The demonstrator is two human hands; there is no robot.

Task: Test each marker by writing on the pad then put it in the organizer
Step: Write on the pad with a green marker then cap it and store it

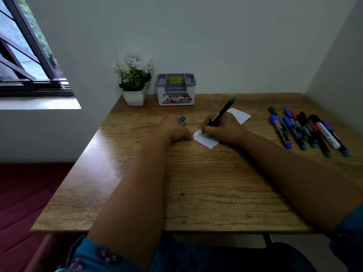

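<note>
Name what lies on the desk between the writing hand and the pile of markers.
Nothing: in the head view, bare wooden desk separates the right hand from the pile of markers.

head cam: single wide-angle view | looked forward and down over the counter (196,183) | close above both forearms | faced the wall corner

Pad (208,141) mid-table (196,183), organizer (175,89) behind it, plant (134,81) left of organizer, markers (306,130) right.
</note>
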